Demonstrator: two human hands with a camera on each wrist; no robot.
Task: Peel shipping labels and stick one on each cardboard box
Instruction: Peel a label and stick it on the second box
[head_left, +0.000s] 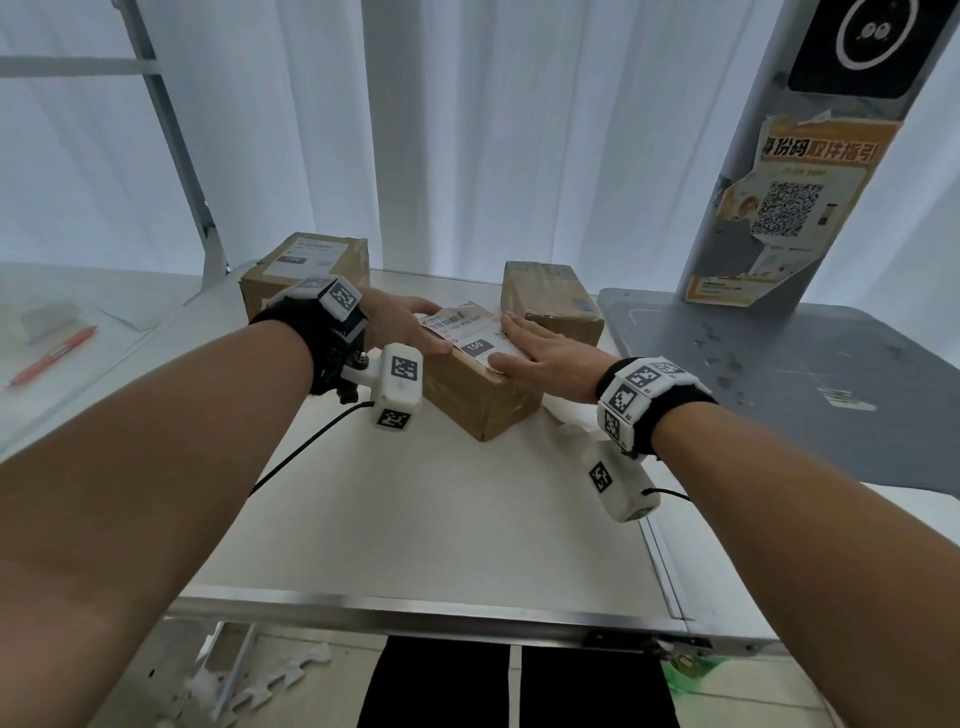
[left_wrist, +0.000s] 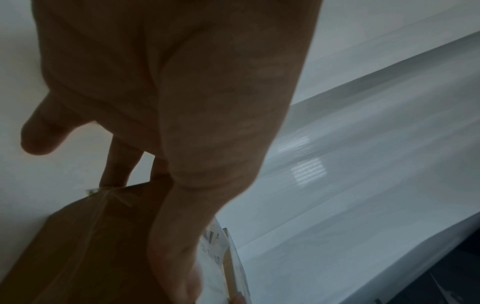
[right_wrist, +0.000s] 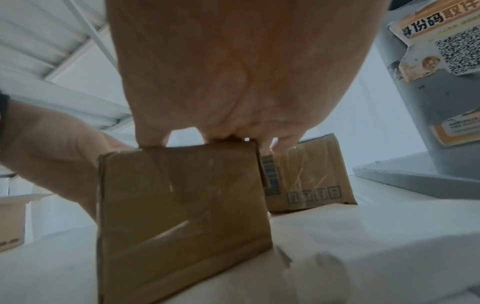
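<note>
A brown cardboard box (head_left: 478, 400) stands in the middle of the white table (head_left: 415, 519), with a white shipping label (head_left: 470, 332) on its top. My left hand (head_left: 415, 322) rests its straight fingers on the label's left edge; in the left wrist view one finger (left_wrist: 176, 236) lies along the label (left_wrist: 213, 261). My right hand (head_left: 535, 348) lies flat on the label's right part. A second box (head_left: 306, 291) at the back left bears a label (head_left: 306, 257). A third box (head_left: 550, 296) sits at the back right, its top showing no white label. The right wrist view shows the middle box (right_wrist: 182, 205) and the third box (right_wrist: 311, 174).
Crumpled white backing paper (head_left: 571, 421) lies beside the middle box under my right wrist. A grey stand base (head_left: 779, 374) with a pole and an orange poster (head_left: 795, 208) fills the right side. A red pen (head_left: 52, 356) lies on the surface at left. The table's metal front edge (head_left: 415, 608) is near me.
</note>
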